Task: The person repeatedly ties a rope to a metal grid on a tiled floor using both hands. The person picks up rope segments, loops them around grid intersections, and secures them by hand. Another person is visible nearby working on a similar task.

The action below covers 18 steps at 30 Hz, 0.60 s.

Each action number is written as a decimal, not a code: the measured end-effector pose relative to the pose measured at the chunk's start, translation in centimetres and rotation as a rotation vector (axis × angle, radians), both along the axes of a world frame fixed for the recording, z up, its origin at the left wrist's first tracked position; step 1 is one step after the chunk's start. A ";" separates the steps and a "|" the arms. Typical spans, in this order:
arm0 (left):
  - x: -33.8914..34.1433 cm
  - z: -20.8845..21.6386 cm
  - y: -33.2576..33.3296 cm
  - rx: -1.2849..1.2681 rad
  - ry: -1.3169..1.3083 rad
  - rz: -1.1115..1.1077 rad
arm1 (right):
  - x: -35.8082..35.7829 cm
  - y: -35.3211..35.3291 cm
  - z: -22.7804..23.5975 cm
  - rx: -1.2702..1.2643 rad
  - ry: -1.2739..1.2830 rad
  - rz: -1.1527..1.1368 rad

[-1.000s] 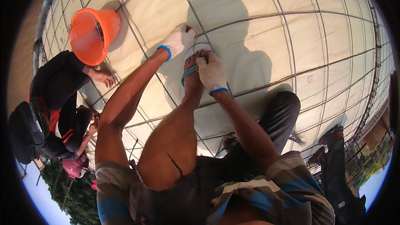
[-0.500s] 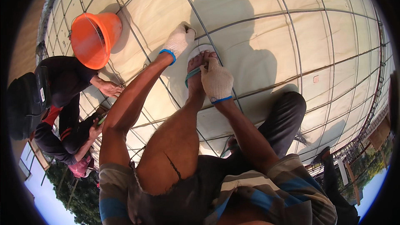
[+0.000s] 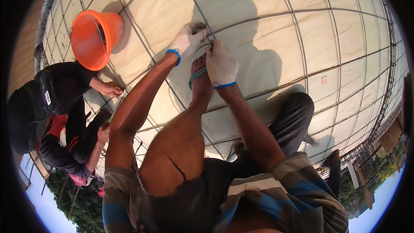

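Note:
Both my hands wear pale knit gloves with blue cuffs and meet at a crossing of steel reinforcing bars, just ahead of my foot. My left hand is closed, its fingertips bent against the bars at the crossing. From the near side, my right hand pinches with thumb and forefinger just below that crossing. Whatever thin thing the fingers of either hand hold is too small to make out. Under and beside my right hand is my foot in a sandal with a green strap.
An orange bucket rests on the bar grid at the left. Close by, a co-worker crouches with one hand reaching over the bars. A bundle of thin dark wires lies right of my bent knee. Pale sheeting spreads beneath the grid.
My right hand has moved forward from over my toes to the bar crossing. My left hand has shifted slightly right, bringing the two hands close together. The co-worker's near hand has closed somewhat.

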State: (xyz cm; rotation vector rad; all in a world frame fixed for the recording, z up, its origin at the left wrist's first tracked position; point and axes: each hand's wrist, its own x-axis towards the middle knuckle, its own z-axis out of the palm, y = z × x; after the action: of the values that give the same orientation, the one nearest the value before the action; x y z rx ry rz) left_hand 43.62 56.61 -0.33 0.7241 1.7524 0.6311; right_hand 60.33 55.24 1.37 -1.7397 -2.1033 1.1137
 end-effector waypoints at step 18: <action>4.1 -0.6 -0.2 -0.009 -0.117 0.464 | 3.0 2.2 1.7 -0.031 -0.126 0.277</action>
State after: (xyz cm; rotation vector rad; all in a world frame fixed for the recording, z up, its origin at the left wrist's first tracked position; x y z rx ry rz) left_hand 47.74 56.46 -0.89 0.2621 1.8228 0.9557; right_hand 63.31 57.43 3.10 -1.6056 -2.4760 1.1355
